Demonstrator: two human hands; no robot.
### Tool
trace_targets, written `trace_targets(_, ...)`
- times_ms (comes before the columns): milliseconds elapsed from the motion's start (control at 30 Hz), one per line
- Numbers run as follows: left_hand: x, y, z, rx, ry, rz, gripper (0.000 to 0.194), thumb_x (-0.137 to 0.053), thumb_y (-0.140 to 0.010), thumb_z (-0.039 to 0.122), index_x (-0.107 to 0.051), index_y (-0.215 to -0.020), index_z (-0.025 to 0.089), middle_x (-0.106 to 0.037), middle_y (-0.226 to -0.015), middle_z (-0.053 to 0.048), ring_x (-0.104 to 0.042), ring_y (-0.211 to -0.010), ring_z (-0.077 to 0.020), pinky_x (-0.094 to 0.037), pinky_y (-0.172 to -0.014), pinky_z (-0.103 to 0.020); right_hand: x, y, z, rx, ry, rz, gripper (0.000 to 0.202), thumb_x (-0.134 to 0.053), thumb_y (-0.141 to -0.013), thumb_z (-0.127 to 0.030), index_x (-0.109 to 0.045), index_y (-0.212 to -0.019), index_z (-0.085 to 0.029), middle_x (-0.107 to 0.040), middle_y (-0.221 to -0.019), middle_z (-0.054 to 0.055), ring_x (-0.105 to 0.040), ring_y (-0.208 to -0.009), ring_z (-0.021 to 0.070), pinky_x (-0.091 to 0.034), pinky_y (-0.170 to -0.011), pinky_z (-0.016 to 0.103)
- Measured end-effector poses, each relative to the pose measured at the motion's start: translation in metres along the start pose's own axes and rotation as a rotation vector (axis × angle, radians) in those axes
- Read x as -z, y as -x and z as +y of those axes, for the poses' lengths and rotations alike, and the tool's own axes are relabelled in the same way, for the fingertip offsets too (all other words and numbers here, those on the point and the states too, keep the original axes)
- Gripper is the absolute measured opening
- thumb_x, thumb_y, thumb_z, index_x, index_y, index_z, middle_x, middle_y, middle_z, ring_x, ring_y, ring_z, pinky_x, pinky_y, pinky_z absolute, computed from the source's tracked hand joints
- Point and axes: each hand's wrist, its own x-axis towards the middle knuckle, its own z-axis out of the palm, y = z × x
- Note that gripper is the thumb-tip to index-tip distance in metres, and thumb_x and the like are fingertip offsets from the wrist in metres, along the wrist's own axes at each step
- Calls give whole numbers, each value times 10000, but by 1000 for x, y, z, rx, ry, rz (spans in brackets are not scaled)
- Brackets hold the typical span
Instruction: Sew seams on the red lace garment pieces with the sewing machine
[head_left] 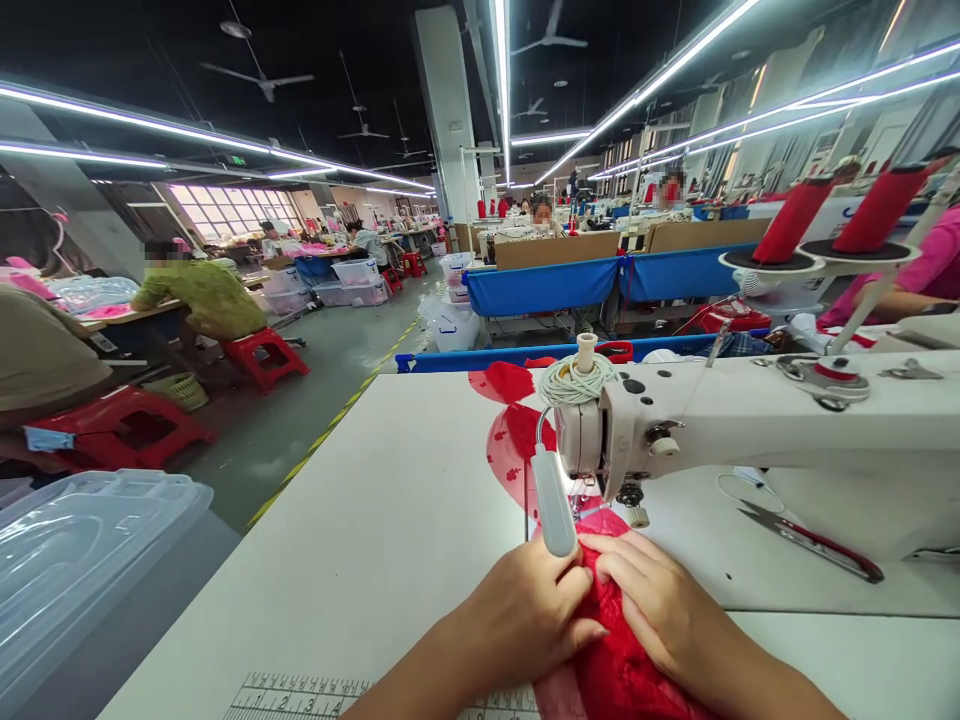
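Note:
A piece of red lace fabric (611,620) lies under the needle area of a white sewing machine (712,420) and runs down over the table's front. My left hand (529,605) grips the fabric's left side, its fingers curled and thumb pressed against the cloth. On the other side, my right hand (667,605) holds the lace with bent fingers close to the presser foot. A small white lamp (555,505) on a bent neck hangs just above my left hand and partly hides the needle. Behind the needle, sheer red fabric pieces (514,450) spread over the tabletop.
Red-handled thread snips (817,545) lie under the machine arm. A printed ruler scale (292,695) runs along the table's front. Red thread cones (795,220) stand at right. A lidded clear plastic bin (97,560) is at left. People sit at other tables, some on red stools (262,355).

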Motion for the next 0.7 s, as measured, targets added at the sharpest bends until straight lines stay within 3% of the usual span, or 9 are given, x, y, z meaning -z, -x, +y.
trace_targets(200,7,2,2,30,44,-79,404,-392,-952,502,-527,-1053,134,-578,-936,-95,-538,-734,-213,-467,-589,-316,3,0,-1,-6,31,-31,425,-313,-800,-5,-586,-1115,-89,-597,-1222,136,-557,-1085,241,-512,-946,456)
trace_targets(467,5,2,2,18,-14,-23,539,-324,-931,589,-573,-1029,122,-586,-864,-110,-524,-667,-211,-460,-539,-319,7,-4,-5,-11,20,-46,387,-308,-805,2,-596,-1042,-99,-609,-1177,155,-570,-1045,222,-529,-919,390)
trace_targets(700,-1,6,0,24,-76,96,620,-297,-910,643,-630,-1016,131,-607,-858,-134,-522,-661,-228,-459,-538,-340,7,-2,-2,19,43,-33,405,-330,-813,-15,-595,-1104,-110,-602,-1208,137,-558,-1082,236,-515,-938,420)
